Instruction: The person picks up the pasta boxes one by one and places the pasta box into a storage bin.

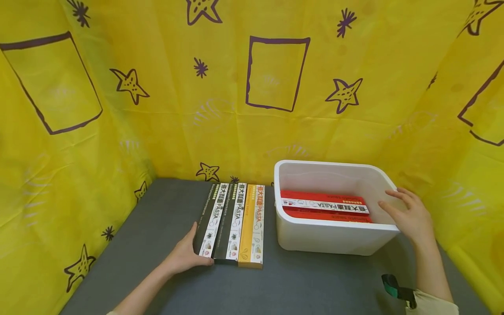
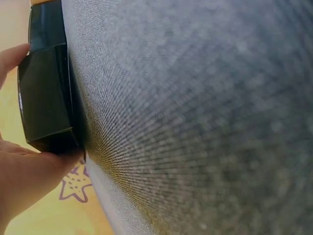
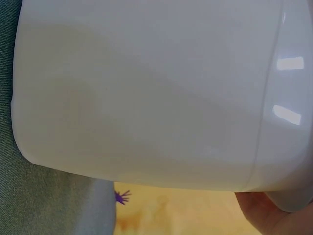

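Your left hand (image 1: 185,256) grips the near end of the outermost black pasta box (image 1: 209,218), fingers along its far-left side and thumb at the end face; the left wrist view shows that box pinched between thumb and fingertip (image 2: 12,56). It lies flat on the grey table (image 1: 157,245), touching a second black box (image 1: 232,221), which touches a yellow box (image 1: 253,225).

Your right hand (image 1: 409,216) rests relaxed on the right rim of the white bin (image 1: 334,238), fingers extended over the edge, gripping nothing. One red pasta box (image 1: 324,205) already lies flat inside the bin.

Risks, as judged from here:
- The three boxes sit flush. Lifting the black one by a single end could drag or skew its neighbour.
- An end-only grip on a long box lets the far end sag or swing; it may clip the bin's left wall.
- Your right hand only rests on the rim, so a knock could slide the bin on the table.
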Demonstrator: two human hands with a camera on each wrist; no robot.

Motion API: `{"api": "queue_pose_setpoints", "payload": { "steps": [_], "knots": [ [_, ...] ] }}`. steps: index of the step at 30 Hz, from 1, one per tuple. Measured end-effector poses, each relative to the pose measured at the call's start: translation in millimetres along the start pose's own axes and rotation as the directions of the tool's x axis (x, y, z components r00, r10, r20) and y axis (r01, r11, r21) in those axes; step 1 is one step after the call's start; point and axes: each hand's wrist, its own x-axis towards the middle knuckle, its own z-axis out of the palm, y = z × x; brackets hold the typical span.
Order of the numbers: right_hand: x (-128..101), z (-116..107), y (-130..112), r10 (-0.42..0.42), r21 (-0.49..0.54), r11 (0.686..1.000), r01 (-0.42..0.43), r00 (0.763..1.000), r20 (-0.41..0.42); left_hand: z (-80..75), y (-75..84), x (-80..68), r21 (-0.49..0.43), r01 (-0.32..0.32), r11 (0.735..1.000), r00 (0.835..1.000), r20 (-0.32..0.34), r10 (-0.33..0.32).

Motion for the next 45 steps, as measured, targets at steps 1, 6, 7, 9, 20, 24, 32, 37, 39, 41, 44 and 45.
{"api": "queue_pose_setpoints", "payload": {
  "steps": [1, 6, 7, 9, 20, 24, 32, 37, 39, 41, 44, 45],
  "knots": [
    [0.0, 0.1, -0.2, -0.002, -0.002, 1.0, 0.002, 1.0, -0.002, -0.4, 0.2, -0.2, 0.0, -0.002, 1.0, 1.0, -0.006, 0.002],
    [-0.1, 0.6, -0.8, -0.005, -0.008, 1.0, 0.005, 1.0, -0.004, -1.5, 2.0, -1.3, 0.006, -0.002, 1.0, 0.999, -0.046, 0.002],
    [-0.2, 0.6, -0.9, -0.004, -0.009, 1.0, 0.004, 1.0, -0.004, -1.9, 2.9, -1.9, 0.008, -0.002, 1.0, 0.998, -0.058, 0.003],
    [-0.2, 0.7, -0.9, -0.003, -0.009, 1.0, 0.003, 1.0, -0.003, -2.6, 4.8, -2.9, 0.005, 0.003, 1.0, 0.997, -0.08, -0.002],
    [0.1, -0.3, -1.2, 0.007, 0.005, 1.0, -0.007, 1.0, -0.006, -7.8, 11.1, -4.6, -0.102, 0.023, 0.995, 0.989, -0.146, -0.038],
    [-0.8, -0.4, -2.3, 0.008, 0.0, 1.0, -0.008, 1.0, -0.005, -8.8, 12.0, -5.0, -0.116, 0.016, 0.993, 0.984, -0.173, -0.036],
    [-0.6, -1.7, -2.8, 0.004, -0.001, 1.0, -0.004, 1.0, -0.012, -11.5, 15.3, -9.9, -0.178, -0.019, 0.984, 0.977, -0.211, -0.019],
    [-0.2, -1.8, -1.5, 0.008, -0.005, 1.0, -0.008, 1.0, -0.017, -14.0, 18.9, -17.3, -0.207, -0.09, 0.974, 0.968, -0.248, 0.036],
    [-0.5, -1.5, -1.6, 0.01, -0.007, 1.0, -0.01, 1.0, -0.016, -15.7, 20.7, -20.0, -0.224, -0.119, 0.967, 0.963, -0.262, 0.058],
    [-0.4, -0.9, -1.5, 0.01, -0.014, 1.0, -0.01, 1.0, -0.017, -17.7, 22.4, -21.8, -0.239, -0.145, 0.96, 0.96, -0.27, 0.078],
    [-0.2, -0.1, -1.8, 0.003, -0.016, 1.0, -0.003, 1.0, -0.021, -20.5, 25.6, -23.6, -0.252, -0.179, 0.951, 0.957, -0.271, 0.108],
    [-0.1, 0.4, -1.9, 0.002, -0.018, 1.0, -0.002, 1.0, -0.022, -21.2, 26.7, -24.2, -0.252, -0.19, 0.949, 0.955, -0.271, 0.119]
  ]
}}
